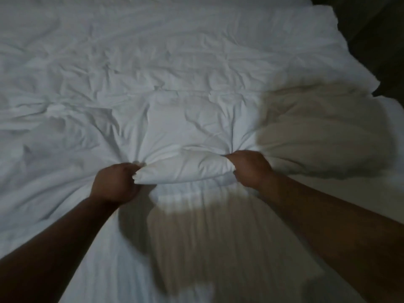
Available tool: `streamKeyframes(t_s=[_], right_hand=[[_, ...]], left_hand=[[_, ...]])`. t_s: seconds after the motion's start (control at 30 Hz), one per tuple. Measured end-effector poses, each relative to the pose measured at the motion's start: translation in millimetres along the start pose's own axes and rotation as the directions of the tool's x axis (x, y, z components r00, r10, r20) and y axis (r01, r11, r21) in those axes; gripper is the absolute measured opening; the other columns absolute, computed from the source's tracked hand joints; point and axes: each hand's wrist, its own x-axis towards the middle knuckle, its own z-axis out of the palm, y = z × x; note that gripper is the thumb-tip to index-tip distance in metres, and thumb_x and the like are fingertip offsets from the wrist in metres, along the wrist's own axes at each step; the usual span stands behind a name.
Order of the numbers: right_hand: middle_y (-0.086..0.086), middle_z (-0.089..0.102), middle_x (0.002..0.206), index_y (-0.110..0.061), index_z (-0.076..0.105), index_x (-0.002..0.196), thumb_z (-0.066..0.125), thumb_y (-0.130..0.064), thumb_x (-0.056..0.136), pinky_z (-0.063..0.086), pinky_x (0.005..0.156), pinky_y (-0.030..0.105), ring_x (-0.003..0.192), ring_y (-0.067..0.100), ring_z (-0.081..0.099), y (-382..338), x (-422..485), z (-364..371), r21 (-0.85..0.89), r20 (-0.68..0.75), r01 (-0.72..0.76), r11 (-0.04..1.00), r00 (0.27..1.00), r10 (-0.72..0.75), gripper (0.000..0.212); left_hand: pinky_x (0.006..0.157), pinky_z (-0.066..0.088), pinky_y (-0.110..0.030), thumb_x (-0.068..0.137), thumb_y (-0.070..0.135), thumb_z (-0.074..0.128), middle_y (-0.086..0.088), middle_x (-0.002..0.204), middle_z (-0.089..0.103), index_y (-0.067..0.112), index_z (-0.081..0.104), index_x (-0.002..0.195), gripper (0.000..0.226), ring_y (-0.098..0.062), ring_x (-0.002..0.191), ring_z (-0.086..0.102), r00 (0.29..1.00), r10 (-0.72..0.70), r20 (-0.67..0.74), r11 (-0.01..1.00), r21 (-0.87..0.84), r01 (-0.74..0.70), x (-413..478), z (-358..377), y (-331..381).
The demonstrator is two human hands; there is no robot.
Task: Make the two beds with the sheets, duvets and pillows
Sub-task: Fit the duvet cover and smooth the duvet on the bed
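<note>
Duvet (175, 119) lies rumpled across the bed (389, 110); left hand (115, 182) and right hand (251, 169) each clench its near edge, apparently to pull it straight.

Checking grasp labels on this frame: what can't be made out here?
Head view, fingers of left hand and right hand: tips buried in the bunched duvet.
Fabric below the hands: motion-blurred, sheet or duvet unclear.
Upper-right corner: too dark to identify.
Bed edges left and near: cut off by the frame.
</note>
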Motion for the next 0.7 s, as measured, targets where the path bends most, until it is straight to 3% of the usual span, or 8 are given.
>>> streamKeyframes(t_s=[0.1,0.23,0.5,0.57,0.63,0.7], right_hand=[[0.016,0.071,0.08,-0.012,0.077,0.099,0.077,0.002,0.063,0.057,0.063,0.042,0.069,0.039,0.069,2.2,-15.0,-8.7,0.008,-0.066,0.095,0.995,0.993,-0.094,0.039],[0.013,0.067,0.066,-0.008,0.077,0.084,0.081,0.008,0.049,0.054,0.05,0.034,0.054,0.035,0.066,-13.6,-50.5,-12.2,-0.036,-0.084,0.165,0.986,0.982,-0.167,0.039],[0.007,0.064,0.059,-0.013,0.074,0.073,0.084,0.003,0.043,0.046,0.043,0.023,0.047,0.029,0.062,-73.4,-161.9,-1.9,-0.063,-0.045,0.208,0.976,0.976,-0.211,0.035],[0.007,0.068,0.065,-0.014,0.076,0.077,0.084,-0.001,0.047,0.049,0.048,0.023,0.054,0.029,0.066,-91.9,-188.3,2.3,-0.059,-0.001,0.186,0.981,0.982,-0.187,0.033],[0.012,0.073,0.087,-0.014,0.076,0.095,0.076,-0.007,0.069,0.054,0.068,0.031,0.078,0.033,0.071,-112.3,-212.1,1.7,-0.063,0.115,0.113,0.992,0.988,-0.106,0.027],[0.013,0.069,0.112,-0.016,0.07,0.115,0.059,-0.016,0.088,0.048,0.088,0.035,0.104,0.035,0.065,-130.3,-233.0,-0.2,-0.109,0.272,0.023,0.994,0.962,0.008,0.03]], left_hand=[[0.045,0.051,-0.038,0.071,0.045,0.044,-0.013,0.062,0.069,0.014,0.075,0.071,0.045,-0.039,0.05,0.065,0.996,0.029,-0.083,1.0,0.006,-0.028,-13.0,-12.3,2.0],[0.043,0.046,-0.032,0.07,0.045,0.043,-0.011,0.05,0.062,0.017,0.071,0.06,0.041,-0.038,0.044,0.061,0.999,0.023,-0.047,1.0,0.007,-0.022,-40.3,-23.4,11.0],[0.059,0.047,-0.032,0.065,0.05,0.044,-0.01,0.066,0.07,0.024,0.077,0.075,0.044,-0.037,0.069,0.068,0.986,-0.098,0.134,0.995,0.007,0.098,-151.7,-34.1,33.1],[0.058,0.048,-0.032,0.063,0.053,0.043,-0.01,0.065,0.07,0.024,0.076,0.073,0.045,-0.037,0.068,0.068,0.984,-0.109,0.137,0.994,0.006,0.109,-181.2,-38.1,35.2],[0.055,0.047,-0.031,0.062,0.056,0.036,-0.009,0.062,0.068,0.022,0.074,0.068,0.051,-0.035,0.064,0.068,0.981,-0.104,0.163,0.994,-0.002,0.106,-210.2,-40.3,36.1],[0.049,0.046,-0.029,0.062,0.054,0.037,-0.007,0.057,0.066,0.023,0.072,0.063,0.047,-0.032,0.058,0.067,0.976,-0.089,0.198,0.996,0.03,0.085,-233.7,-45.2,39.4]])
